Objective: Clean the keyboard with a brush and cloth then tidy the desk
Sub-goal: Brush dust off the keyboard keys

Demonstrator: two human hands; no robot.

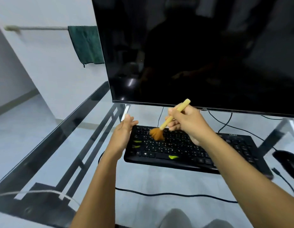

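Observation:
A black keyboard [184, 153] lies on the glass desk [151, 181] below the monitor. My right hand [189, 122] grips a brush [173, 118] by its pale wooden handle. Its orange bristles press on the keys at the keyboard's upper left. My left hand [123, 134] rests against the keyboard's left end, fingers curled on its far corner. A few green bits lie on the keys at left and near the space bar. A dark green cloth [87, 45] hangs on a rail at the wall, behind the monitor's left edge.
A large dark monitor [200, 51] on metal legs fills the back. A black mouse [286, 160] sits at the far right edge. Black cables [167, 194] run across the glass in front of and behind the keyboard. The desk's left edge slants away.

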